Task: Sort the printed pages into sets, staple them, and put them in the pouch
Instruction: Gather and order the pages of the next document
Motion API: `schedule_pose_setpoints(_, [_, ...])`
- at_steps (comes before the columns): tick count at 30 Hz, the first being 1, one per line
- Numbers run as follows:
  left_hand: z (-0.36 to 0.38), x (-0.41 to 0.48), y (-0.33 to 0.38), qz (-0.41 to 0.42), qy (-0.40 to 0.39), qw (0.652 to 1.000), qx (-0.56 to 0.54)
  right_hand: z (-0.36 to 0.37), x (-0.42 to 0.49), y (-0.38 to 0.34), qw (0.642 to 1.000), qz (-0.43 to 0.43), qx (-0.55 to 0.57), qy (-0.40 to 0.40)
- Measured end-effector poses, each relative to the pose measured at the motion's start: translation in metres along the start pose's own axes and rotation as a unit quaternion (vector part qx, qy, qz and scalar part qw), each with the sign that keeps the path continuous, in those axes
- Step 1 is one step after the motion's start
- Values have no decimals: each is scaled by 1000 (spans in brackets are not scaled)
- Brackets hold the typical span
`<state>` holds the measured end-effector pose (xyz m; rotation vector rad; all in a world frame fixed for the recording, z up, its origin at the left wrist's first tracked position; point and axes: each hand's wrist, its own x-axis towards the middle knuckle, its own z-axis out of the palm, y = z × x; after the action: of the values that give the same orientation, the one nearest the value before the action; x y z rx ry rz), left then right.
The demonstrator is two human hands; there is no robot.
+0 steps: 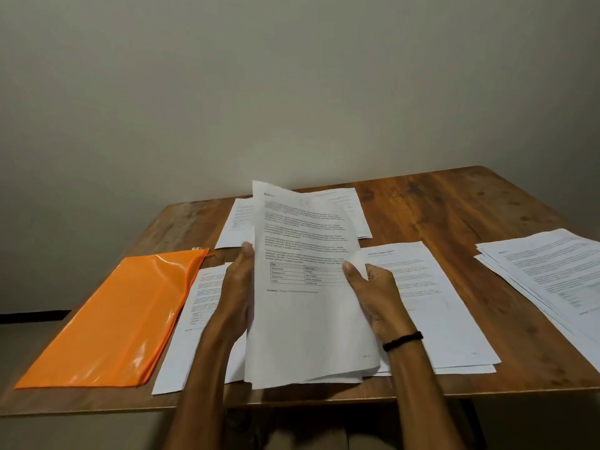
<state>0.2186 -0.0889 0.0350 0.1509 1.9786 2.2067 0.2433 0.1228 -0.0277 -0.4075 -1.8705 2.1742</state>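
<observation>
I hold a sheaf of printed pages (pixel 308 319) upright between both hands, its lower edge near the table's (pixel 454 203) front edge. My left hand (pixel 238 287) grips its left edge, thumb on the front. My right hand (pixel 378 293) pinches the right edge, thumb on the print, fingers curled behind. One orange pouch (pixel 123 319) lies flat, well left of my grip. Five paper piles lie around: far left (pixel 233 228), far right (pixel 354 209), near left (pixel 194 319), near right (pixel 422 303), and a fanned pile (pixel 552 274) at the right edge.
</observation>
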Motion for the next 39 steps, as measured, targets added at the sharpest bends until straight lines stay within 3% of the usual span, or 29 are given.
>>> schedule_pose_setpoints(4, [-5,-3,-2,3,2,1000,-20,8,5,6,991,-25,-89,93])
schedule_pose_setpoints(7, [-9,1,-5,38,22,995,92,12,4,2,988,-29,-105,113])
schedule_pose_setpoints(11, [-15,8,-20,37,75,981,176,16,2,0,984,-17,-126,121])
schedule_pose_setpoints(17, [-26,17,-30,-30,134,967,215,6,4,0,983,16,-181,31])
schedule_pose_setpoints(19, [-28,18,-34,-44,137,962,233,-9,7,-5,969,36,-235,62])
schedule_pose_setpoints(21, [-31,18,-37,-40,142,953,265,-30,12,-9,931,47,-333,142])
schedule_pose_setpoints(23, [-32,17,-38,-35,135,942,305,-55,20,-6,862,94,-450,215])
schedule_pose_setpoints(26, [-33,17,-39,-51,120,933,337,-82,30,6,770,185,-556,252])
schedule_pose_setpoints(28, [-32,18,-40,-60,109,934,335,-88,33,14,746,196,-581,261])
schedule_pose_setpoints(34, [-29,19,-42,-62,103,933,338,-85,41,3,758,190,-583,224])
schedule_pose_setpoints(39, [-28,16,-41,-70,100,935,333,-92,44,2,829,128,-512,183])
